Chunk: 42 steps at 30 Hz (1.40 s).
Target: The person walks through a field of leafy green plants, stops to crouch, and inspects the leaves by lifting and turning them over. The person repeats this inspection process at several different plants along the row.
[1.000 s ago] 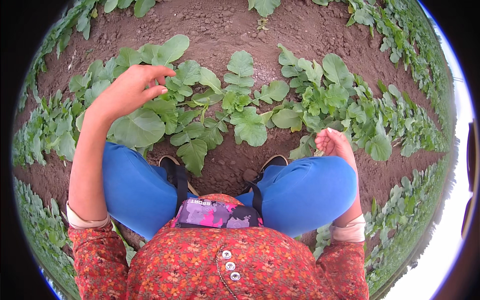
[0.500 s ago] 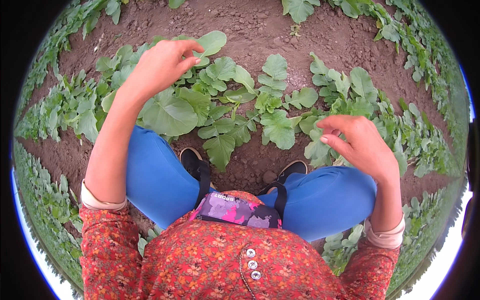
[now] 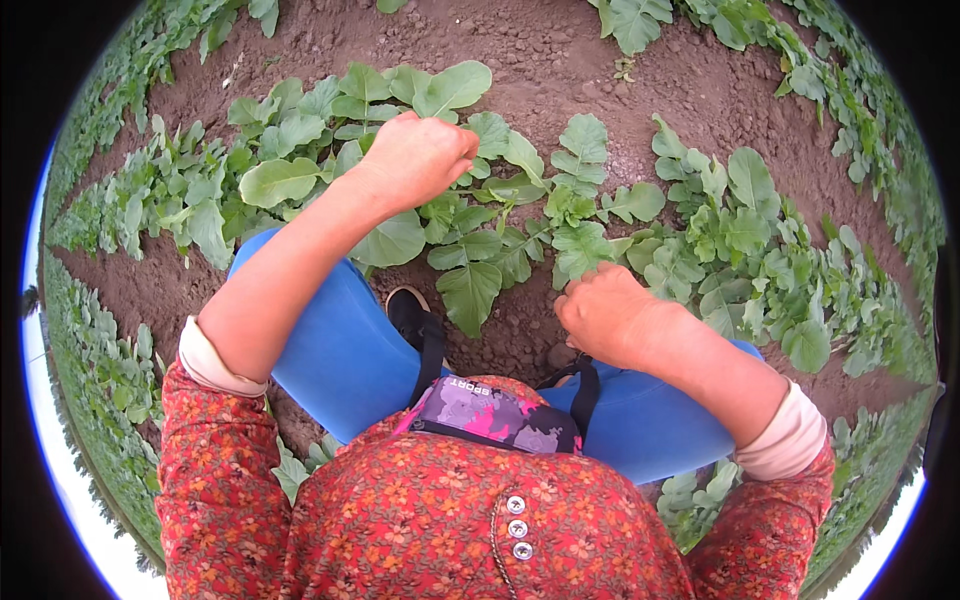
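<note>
My left hand (image 3: 418,158) is curled closed over a leafy green plant (image 3: 455,92) with broad leaves, at the far side of the crop row. Whatever its fingers may hold is hidden beneath it. Lower and to the right, my right hand (image 3: 612,315) is also closed, knuckles up. It reaches the tip of a lobed green leaf (image 3: 583,248), covering part of it; whether the fingers grip that leaf cannot be made out. Between the hands, more lobed leaves (image 3: 468,292) spread over the brown soil.
The leafy row crosses in front of my knees, with thicker plants (image 3: 760,225) to the right. Bare soil (image 3: 540,55) lies beyond it, then another row (image 3: 640,22). My shoe (image 3: 405,312) stands close to the leaves. A patterned waist pouch (image 3: 490,415) sits at my lap.
My left hand has moved right and a little nearer, its fingers curling in. My right hand has swung left and down to the lobed leaf and closed. The view has shifted slightly.
</note>
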{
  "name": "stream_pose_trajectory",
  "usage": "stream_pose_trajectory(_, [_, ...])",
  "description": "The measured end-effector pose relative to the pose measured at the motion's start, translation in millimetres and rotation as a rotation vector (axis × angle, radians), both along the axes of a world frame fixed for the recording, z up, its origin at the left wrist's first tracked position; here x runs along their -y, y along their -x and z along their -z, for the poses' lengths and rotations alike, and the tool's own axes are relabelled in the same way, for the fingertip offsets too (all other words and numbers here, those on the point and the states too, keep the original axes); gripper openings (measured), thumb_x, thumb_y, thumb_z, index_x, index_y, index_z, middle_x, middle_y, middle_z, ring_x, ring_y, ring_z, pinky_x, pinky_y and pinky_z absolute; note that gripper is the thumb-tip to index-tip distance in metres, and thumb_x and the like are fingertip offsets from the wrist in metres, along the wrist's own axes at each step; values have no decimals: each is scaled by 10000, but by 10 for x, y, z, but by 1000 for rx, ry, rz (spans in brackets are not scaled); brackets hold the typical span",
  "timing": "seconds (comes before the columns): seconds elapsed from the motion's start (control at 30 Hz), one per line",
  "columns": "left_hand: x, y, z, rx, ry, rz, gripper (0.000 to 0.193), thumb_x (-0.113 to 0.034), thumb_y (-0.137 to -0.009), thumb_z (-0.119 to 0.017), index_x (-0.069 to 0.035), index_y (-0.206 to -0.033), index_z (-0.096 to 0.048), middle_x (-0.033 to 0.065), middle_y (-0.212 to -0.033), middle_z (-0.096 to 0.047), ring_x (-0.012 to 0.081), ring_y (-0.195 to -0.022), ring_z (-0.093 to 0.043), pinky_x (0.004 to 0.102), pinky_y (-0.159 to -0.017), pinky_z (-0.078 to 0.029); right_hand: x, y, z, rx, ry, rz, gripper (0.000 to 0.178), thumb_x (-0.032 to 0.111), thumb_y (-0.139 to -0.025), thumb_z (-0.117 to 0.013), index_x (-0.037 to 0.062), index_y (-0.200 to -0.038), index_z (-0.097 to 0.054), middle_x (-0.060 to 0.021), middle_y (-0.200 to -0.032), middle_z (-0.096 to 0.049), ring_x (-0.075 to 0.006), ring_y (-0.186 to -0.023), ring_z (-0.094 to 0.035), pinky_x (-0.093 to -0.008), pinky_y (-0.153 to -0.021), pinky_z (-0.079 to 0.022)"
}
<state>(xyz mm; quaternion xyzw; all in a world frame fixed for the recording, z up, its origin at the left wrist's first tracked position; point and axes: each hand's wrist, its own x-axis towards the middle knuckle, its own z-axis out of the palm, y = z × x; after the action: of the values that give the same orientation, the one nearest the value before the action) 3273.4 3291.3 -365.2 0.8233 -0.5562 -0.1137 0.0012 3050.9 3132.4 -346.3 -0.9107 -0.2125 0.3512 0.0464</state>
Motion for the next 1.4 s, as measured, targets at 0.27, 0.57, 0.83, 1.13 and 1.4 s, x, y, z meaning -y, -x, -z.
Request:
stream_pose_trajectory(0.27, [186,-19,-28,-25,4,-27,195,-227,-887,-648,-87,-1019,-680,81,-877,-722,287,-869,-683,422,-836,-509,180,221,336,-251,242,-22,321,265,-903,-595,149,-1198,-641,-67,-904,-712,-267,-868,-693,-404,-822,-461])
stream_pose_trajectory(0.57, [140,-22,-19,-72,4,13,221,-234,-898,-652,-96,-1070,-665,92,-881,-725,315,-836,-685,439,-758,-539,67,259,281,-4,493,-209,502,232,-941,-500,272,-1441,-503,-218,-1402,-519,-343,-1211,-514,-461,-932,-374])
stream_pose_trajectory(0.83, [89,3,-12,-134,51,43,214,-219,-897,-650,-95,-1070,-665,95,-907,-721,315,-874,-679,444,-768,-534,169,107,478,48,413,-58,438,327,-883,-635,137,-1277,-611,-150,-1285,-579,-320,-1148,-553,-505,-1001,-377])
stream_pose_trajectory(1.13, [601,-31,132,-97,-91,159,294,-211,-877,-656,-101,-1149,-655,112,-1041,-705,301,-983,-670,438,-877,-524,1017,-367,605,24,-309,753,275,82,-933,-551,19,-1168,-678,-156,-1075,-712,-263,-1012,-678,-389,-933,-508])
stream_pose_trajectory(1.4, [1468,93,1379,-462,191,-423,745,-338,-818,-745,-51,-1426,-424,182,-1308,-595,295,-1199,-586,401,-1008,-476,1248,-388,792,-90,-568,950,284,127,-950,-544,42,-1177,-692,-130,-1134,-703,-195,-1091,-631,-339,-998,-462])
